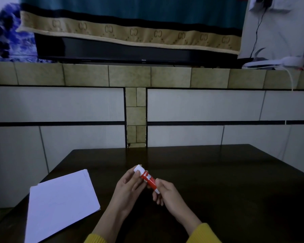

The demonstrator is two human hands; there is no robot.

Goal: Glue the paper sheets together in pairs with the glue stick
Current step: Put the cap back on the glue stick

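Glue stick (148, 178), red with a white cap, is held tilted above the dark counter (218, 172) between both hands, in the head view. The left hand (128, 188) curls its fingers (139, 173) round the white cap end, which points up and away; the right hand (167, 195) pinches the lower end of the tube. Yellow sleeves (203, 233) show at both wrists. A stack of white paper sheets (60, 204) lies flat on the counter's left part, apart from the hands. Behind the counter stand a tiled wall (200, 106) and a ledge carrying a dark television (130, 51) draped with a green, tan-edged cloth (130, 32).
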